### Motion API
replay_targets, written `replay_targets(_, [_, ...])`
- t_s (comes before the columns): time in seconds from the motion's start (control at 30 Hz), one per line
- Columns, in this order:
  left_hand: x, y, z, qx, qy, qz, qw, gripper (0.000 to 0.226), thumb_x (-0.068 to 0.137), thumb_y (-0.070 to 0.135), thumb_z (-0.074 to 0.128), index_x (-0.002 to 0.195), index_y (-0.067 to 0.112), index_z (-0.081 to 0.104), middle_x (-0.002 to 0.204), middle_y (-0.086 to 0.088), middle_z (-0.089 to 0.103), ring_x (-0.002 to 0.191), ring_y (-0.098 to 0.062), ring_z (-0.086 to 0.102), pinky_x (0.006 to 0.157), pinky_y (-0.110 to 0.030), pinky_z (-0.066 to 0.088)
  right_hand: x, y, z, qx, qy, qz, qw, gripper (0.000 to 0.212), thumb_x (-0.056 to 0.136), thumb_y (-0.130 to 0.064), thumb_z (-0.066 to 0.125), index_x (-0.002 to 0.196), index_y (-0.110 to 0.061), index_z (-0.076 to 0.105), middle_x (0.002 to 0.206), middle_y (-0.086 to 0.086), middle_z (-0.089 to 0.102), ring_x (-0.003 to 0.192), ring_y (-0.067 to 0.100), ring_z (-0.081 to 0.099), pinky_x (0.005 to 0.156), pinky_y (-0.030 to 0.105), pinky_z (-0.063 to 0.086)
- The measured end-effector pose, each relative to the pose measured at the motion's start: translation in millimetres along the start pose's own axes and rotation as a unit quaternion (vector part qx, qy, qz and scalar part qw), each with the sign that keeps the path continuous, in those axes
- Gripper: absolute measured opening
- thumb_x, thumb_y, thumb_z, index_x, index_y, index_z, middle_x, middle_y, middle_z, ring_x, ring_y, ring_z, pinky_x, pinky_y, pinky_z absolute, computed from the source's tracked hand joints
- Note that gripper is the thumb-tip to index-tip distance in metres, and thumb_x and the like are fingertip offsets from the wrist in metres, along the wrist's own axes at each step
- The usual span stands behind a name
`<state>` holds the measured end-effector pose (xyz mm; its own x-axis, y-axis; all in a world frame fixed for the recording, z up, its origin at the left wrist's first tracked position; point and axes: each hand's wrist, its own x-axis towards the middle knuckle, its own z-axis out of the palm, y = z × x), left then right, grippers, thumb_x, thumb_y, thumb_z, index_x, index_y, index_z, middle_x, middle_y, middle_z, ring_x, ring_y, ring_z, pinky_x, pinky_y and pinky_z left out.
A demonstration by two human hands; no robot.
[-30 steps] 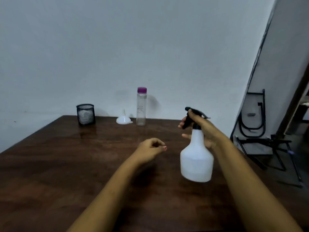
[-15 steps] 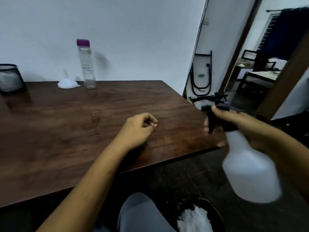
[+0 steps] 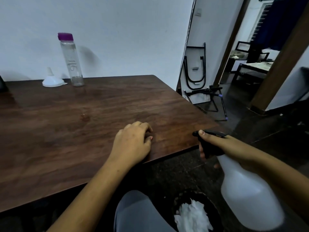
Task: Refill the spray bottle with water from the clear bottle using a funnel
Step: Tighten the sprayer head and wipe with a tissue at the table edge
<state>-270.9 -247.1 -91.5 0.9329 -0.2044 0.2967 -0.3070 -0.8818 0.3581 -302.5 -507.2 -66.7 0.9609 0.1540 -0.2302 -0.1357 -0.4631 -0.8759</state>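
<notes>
Spray bottle being gripped by the right hand at lower right, off the table, left hand being rested loosely curled, empty, on the table edge at centre, funnel and clear bottle being left at upper left.

Wide bare tabletop between left hand and far wall. Only funnel and clear bottle stand there, just beside each other. Bin sits on floor below spray bottle.
</notes>
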Motion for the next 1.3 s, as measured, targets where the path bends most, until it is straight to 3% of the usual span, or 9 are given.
replay_targets(0.07, [1, 0, 1, 0.006, -0.001, -0.001, 1.0, 0.021, 0.086, 0.035, 0.052, 0.107, 0.029, 0.055, 0.118, 0.004, 0.057, 0.111, -0.022, 0.051, 0.092, -0.038, 0.043, 3, 4, 2, 0.0, 0.002, -0.004, 1.0, 0.066, 0.066, -0.071, 0.056, 0.092, -0.012, 0.069, 0.081, 0.01, 0.071, 0.072, 0.019, 0.07, 0.055, 0.028, 0.053])
replay_targets(0.17, [3, 3, 3, 0.008, -0.002, -0.003, 1.0, 0.021, 0.086, 0.035, 0.052, 0.106, 0.029, 0.055, 0.117, 0.004, 0.057, 0.112, -0.022, 0.051, 0.093, -0.038, 0.042, 7, 9, 4, -0.01, 0.007, -0.013, 1.0, 0.061, 0.067, -0.069, 0.056, 0.075, -0.01, 0.067, 0.069, 0.009, 0.068, 0.062, 0.019, 0.067, 0.049, 0.024, 0.051])
replay_targets(0.43, [8, 9, 6, 0.007, -0.009, 0.007, 1.0, 0.022, 0.087, 0.035, 0.051, 0.108, 0.028, 0.056, 0.117, 0.004, 0.057, 0.113, -0.022, 0.05, 0.095, -0.04, 0.041, 7, 13, -3, 0.009, -0.021, 0.0, 1.0, 0.056, 0.077, -0.065, 0.057, 0.087, -0.011, 0.071, 0.089, 0.014, 0.072, 0.082, 0.019, 0.07, 0.059, 0.032, 0.055])
replay_targets(0.8, [11, 15, 4, 0.013, -0.021, 0.012, 1.0, 0.024, 0.088, 0.035, 0.05, 0.11, 0.027, 0.054, 0.12, 0.004, 0.055, 0.115, -0.021, 0.048, 0.098, -0.04, 0.039, 6, 13, 3, -0.018, 0.032, 0.001, 0.999, 0.073, 0.064, -0.073, 0.056, 0.083, -0.003, 0.066, 0.074, 0.015, 0.069, 0.066, 0.025, 0.067, 0.055, 0.031, 0.053])
replay_targets(1.07, [13, 18, 5, 0.023, -0.027, 0.016, 0.999, 0.025, 0.088, 0.037, 0.049, 0.111, 0.027, 0.054, 0.122, 0.005, 0.054, 0.115, -0.022, 0.048, 0.098, -0.04, 0.038, 6, 14, 3, 0.002, -0.009, 0.014, 1.0, 0.06, 0.072, -0.066, 0.058, 0.082, -0.009, 0.07, 0.086, 0.013, 0.072, 0.079, 0.02, 0.07, 0.065, 0.038, 0.059])
replay_targets(1.3, [14, 20, 8, 0.024, -0.025, 0.02, 0.999, 0.025, 0.088, 0.037, 0.049, 0.111, 0.028, 0.054, 0.122, 0.005, 0.055, 0.115, -0.021, 0.048, 0.098, -0.039, 0.036, 7, 17, 10, 0.003, 0.046, 0.007, 0.999, 0.07, 0.064, -0.071, 0.058, 0.083, -0.004, 0.068, 0.078, 0.015, 0.072, 0.073, 0.026, 0.071, 0.055, 0.03, 0.055])
